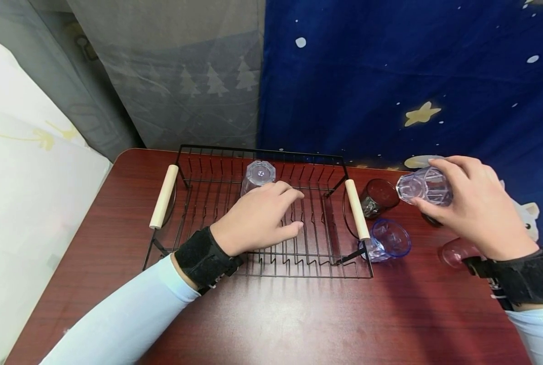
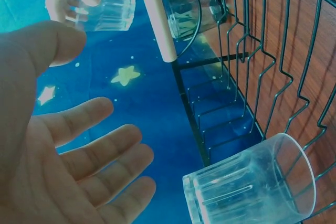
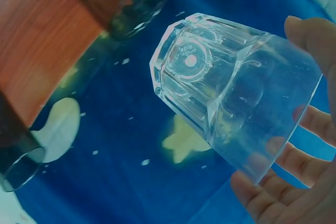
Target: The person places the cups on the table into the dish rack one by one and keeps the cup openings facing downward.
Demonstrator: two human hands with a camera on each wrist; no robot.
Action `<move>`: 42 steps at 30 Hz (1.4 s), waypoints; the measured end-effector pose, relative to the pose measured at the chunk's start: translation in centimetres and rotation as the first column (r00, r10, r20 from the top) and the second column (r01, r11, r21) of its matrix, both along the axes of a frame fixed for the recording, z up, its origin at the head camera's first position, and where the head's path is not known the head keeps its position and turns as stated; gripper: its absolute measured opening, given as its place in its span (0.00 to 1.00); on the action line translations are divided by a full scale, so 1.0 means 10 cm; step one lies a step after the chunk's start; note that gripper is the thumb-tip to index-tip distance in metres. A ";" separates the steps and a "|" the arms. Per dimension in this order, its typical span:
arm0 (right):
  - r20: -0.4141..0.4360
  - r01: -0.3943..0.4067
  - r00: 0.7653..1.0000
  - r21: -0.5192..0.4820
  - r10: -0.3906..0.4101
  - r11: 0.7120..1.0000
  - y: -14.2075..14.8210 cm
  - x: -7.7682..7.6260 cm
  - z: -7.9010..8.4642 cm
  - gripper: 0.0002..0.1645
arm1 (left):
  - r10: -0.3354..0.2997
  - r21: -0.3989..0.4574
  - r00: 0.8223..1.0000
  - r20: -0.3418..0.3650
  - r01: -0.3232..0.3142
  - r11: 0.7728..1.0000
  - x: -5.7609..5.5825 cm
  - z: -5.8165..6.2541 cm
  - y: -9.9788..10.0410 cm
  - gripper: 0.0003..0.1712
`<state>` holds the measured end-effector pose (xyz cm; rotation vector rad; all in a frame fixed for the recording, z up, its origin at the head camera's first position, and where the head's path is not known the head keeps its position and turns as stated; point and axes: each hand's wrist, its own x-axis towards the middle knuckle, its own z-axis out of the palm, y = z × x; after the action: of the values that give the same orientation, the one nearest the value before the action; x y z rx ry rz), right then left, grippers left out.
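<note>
A: Head view?
B: Clear glass point(image 1: 419, 186) at mid-right, pinched near rim in right hand point(image 1: 481, 208).
A: Left wrist?
B: Left hand point(image 2: 47, 177) loosely spread, lower left.
A: Right wrist?
B: Glass centre-right; probably light, stiff, slick, breakable. Grip sidewalls.

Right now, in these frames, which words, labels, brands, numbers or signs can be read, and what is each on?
Legible text: none.
Base of the clear glass in the right hand: a tiny marking, too small and blurred to read.
Base of the upside-down glass in the rack: too small to tell if anything is written.
</note>
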<state>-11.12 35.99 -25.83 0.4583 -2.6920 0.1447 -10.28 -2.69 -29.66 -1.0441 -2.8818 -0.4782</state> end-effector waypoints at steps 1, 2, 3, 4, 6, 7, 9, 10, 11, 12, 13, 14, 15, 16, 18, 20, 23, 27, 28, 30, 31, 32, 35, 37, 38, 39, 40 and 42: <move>-0.013 -0.014 1.000 -0.004 0.014 1.000 -0.04 0.01 0.02 0.54 | 0.002 0.001 1.000 0.000 -0.002 1.000 0.00 0.00 0.00 0.32; -0.025 -0.033 0.999 -0.010 0.033 0.999 -0.08 0.02 0.03 0.54 | 0.003 0.003 1.000 0.000 -0.003 1.000 0.00 -0.01 0.00 0.32; -0.035 -0.055 0.998 -0.017 0.054 0.998 -0.11 0.03 0.04 0.54 | 0.005 0.005 1.000 0.002 -0.005 1.000 -0.01 -0.01 -0.01 0.32; -0.042 -0.076 0.996 -0.027 0.075 0.997 -0.15 0.04 0.05 0.54 | 0.005 0.007 1.000 0.003 -0.005 1.000 -0.01 -0.02 -0.01 0.32; -0.049 -0.120 0.992 -0.043 0.117 0.992 -0.22 0.07 0.07 0.53 | 0.005 0.011 1.000 0.009 -0.005 1.000 -0.02 -0.03 -0.02 0.31; -0.050 -0.140 0.989 -0.048 0.138 0.989 -0.26 0.07 0.07 0.53 | 0.004 0.011 1.000 0.012 -0.005 1.000 -0.02 -0.03 -0.02 0.31; -0.054 -0.177 0.983 -0.057 0.174 0.983 -0.33 0.08 0.06 0.52 | 0.002 0.011 1.000 0.018 -0.002 1.000 -0.03 -0.04 -0.03 0.31; -0.054 -0.193 0.980 -0.059 0.190 0.979 -0.36 0.09 0.06 0.53 | 0.000 0.012 1.000 0.020 0.000 1.000 -0.03 -0.04 -0.03 0.31; -0.055 -0.207 0.977 -0.061 0.204 0.976 -0.40 0.09 0.06 0.54 | -0.001 0.013 1.000 0.022 0.001 1.000 -0.03 -0.04 -0.03 0.31; -0.058 -0.223 0.974 -0.061 0.220 0.973 -0.43 0.09 0.05 0.56 | -0.002 0.012 1.000 0.023 0.002 1.000 -0.04 -0.04 -0.03 0.31; -0.059 -0.236 0.971 -0.063 0.232 0.970 -0.46 0.09 0.05 0.56 | -0.002 0.011 1.000 0.023 0.002 1.000 -0.04 -0.05 -0.03 0.31; -0.058 -0.246 0.968 -0.067 0.242 0.967 -0.49 0.10 0.04 0.55 | -0.003 0.010 1.000 0.022 0.003 1.000 -0.04 -0.05 -0.03 0.32; -0.056 -0.253 0.967 -0.070 0.250 0.965 -0.51 0.10 0.04 0.54 | -0.004 0.010 1.000 0.019 0.004 1.000 -0.04 -0.05 -0.03 0.32; -0.056 -0.262 0.964 -0.070 0.258 0.963 -0.54 0.11 0.04 0.53 | -0.003 0.009 1.000 0.017 0.003 1.000 -0.04 -0.06 -0.03 0.32; -0.057 -0.278 0.960 -0.067 0.275 0.958 -0.59 0.12 0.03 0.51 | 0.000 0.005 1.000 0.014 0.000 1.000 -0.04 -0.06 -0.03 0.33; -0.054 -0.295 0.955 -0.068 0.292 0.953 -0.64 0.13 0.03 0.50 | 0.004 0.004 1.000 0.014 -0.004 1.000 -0.04 -0.06 -0.03 0.33; -0.044 -0.322 0.947 -0.075 0.319 0.944 -0.72 0.14 0.03 0.47 | 0.008 0.007 1.000 0.019 -0.008 1.000 -0.04 -0.06 -0.02 0.33; -0.028 -0.345 0.939 -0.091 0.343 0.934 -0.82 0.16 0.03 0.47 | 0.008 0.015 1.000 0.022 -0.008 1.000 -0.03 -0.06 -0.01 0.34; -0.026 -0.349 0.937 -0.093 0.348 0.932 -0.84 0.16 0.03 0.48 | 0.007 0.016 1.000 0.023 -0.007 1.000 -0.03 -0.06 -0.01 0.34; -0.022 -0.362 0.932 -0.098 0.362 0.927 -0.88 0.16 0.01 0.50 | 0.006 0.016 1.000 0.027 -0.007 1.000 -0.03 -0.06 0.00 0.34; -0.019 -0.369 0.929 -0.101 0.369 0.924 -0.90 0.16 -0.01 0.50 | 0.005 0.016 0.999 0.031 -0.005 1.000 -0.02 -0.06 0.00 0.35; -0.017 -0.377 0.926 -0.102 0.377 0.921 -0.92 0.16 -0.02 0.51 | 0.003 0.015 0.999 0.036 -0.004 1.000 -0.02 -0.07 0.01 0.35; -0.012 -0.396 0.918 -0.100 0.397 0.913 -0.98 0.15 -0.07 0.53 | 0.000 0.010 0.999 0.045 -0.001 1.000 -0.02 -0.08 0.02 0.36; -0.003 -0.406 0.913 -0.102 0.407 0.908 -1.01 0.15 -0.09 0.52 | 0.000 0.010 0.999 0.045 0.000 1.000 -0.03 -0.08 0.02 0.37; 0.001 -0.410 0.911 -0.102 0.412 0.906 -1.02 0.15 -0.10 0.51 | -0.001 0.012 0.999 0.043 0.000 1.000 -0.03 -0.08 0.03 0.38; 0.008 -0.413 0.909 -0.105 0.416 0.905 -1.04 0.15 -0.10 0.50 | -0.002 0.014 0.999 0.043 0.001 1.000 -0.03 -0.08 0.03 0.39; 0.016 -0.415 0.908 -0.108 0.419 0.904 -1.05 0.15 -0.10 0.50 | -0.003 0.017 0.999 0.043 0.002 1.000 -0.04 -0.08 0.04 0.40; 0.027 -0.422 0.903 -0.118 0.428 0.899 -1.07 0.16 -0.10 0.49 | -0.006 0.023 0.999 0.043 0.005 1.000 -0.04 -0.08 0.04 0.42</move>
<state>-9.54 25.25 -26.88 1.0172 -2.5741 0.4311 -10.71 -2.28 -30.42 -1.0519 -2.9041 -0.5389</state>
